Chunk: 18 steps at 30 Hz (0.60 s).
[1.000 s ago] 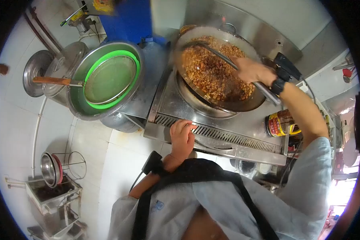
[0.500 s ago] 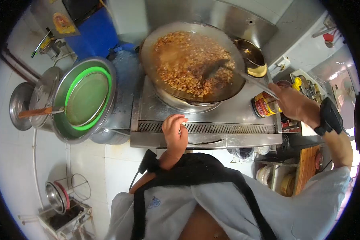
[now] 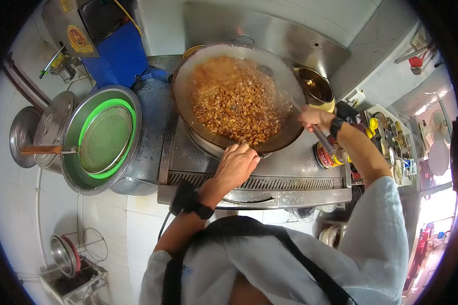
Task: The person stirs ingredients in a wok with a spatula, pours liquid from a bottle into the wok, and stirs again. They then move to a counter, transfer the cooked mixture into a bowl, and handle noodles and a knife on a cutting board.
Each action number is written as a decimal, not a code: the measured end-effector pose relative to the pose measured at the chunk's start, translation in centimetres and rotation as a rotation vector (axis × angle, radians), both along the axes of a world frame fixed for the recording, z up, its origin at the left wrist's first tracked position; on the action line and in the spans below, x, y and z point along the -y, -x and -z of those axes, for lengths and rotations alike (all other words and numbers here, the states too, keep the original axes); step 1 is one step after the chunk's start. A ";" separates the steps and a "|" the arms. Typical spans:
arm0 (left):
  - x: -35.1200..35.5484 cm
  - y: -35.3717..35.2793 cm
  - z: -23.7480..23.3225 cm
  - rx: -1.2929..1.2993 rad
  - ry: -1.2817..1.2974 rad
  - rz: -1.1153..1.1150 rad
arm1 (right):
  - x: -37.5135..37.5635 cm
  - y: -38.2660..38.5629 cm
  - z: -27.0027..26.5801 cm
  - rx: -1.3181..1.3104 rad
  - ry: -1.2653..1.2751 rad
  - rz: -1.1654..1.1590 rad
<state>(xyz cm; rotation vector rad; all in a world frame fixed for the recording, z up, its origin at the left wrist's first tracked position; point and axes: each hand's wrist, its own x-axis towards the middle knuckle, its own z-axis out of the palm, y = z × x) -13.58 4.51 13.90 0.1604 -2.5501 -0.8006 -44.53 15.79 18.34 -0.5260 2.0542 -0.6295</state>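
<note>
A large wok [image 3: 187, 114] sits on the stove, filled with small browned pieces of food [image 3: 239, 101] in bubbling liquid, with steam over the left part. My left hand [image 3: 236, 165] is closed on the near edge of the wok, where its handle is; the fingertips are partly hidden. My right hand [image 3: 316, 119], at the right rim, is wrapped round the long metal handle of a wok spatula [image 3: 322, 136]. The handle slants into the wok, and its working end is blurred and hard to make out.
Left of the stove stands a metal basin [image 3: 72, 170] holding a green-rimmed basket [image 3: 81, 137] and a wooden-handled strainer [image 3: 46, 149]. A pot of dark liquid [image 3: 318, 84] is behind right. A labelled can [image 3: 324, 156] stands below my right forearm; seasoning containers [image 3: 387, 137] line the right side.
My left hand has moved up from in front of the stove onto the wok's near edge. My right hand has moved left and closer to the rim, with the spatula pushed farther into the wok.
</note>
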 end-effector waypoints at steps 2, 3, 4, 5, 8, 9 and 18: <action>-0.1 0.2 0.3 -0.049 0.029 0.013 | 1.8 -2.6 0.2 0.120 0.034 0.027; 0.0 0.4 0.5 -0.050 0.031 0.014 | 2.9 -4.4 -0.3 0.138 0.041 0.069; -0.2 0.5 0.6 -0.039 0.052 -0.014 | 3.4 -5.7 -0.5 0.132 0.069 0.069; -0.5 0.4 0.8 -0.026 0.070 -0.039 | 3.6 -6.9 -0.5 0.127 0.094 0.072; -0.5 0.2 0.2 0.008 0.082 -0.042 | 2.9 -8.7 -1.4 0.142 0.083 -0.009; -0.6 0.1 0.0 0.032 0.087 -0.047 | 2.2 -9.4 -2.1 0.102 0.100 -0.059; -0.8 -0.2 -0.5 0.088 0.108 -0.072 | -5.2 -14.0 -13.0 -0.457 -0.134 -0.298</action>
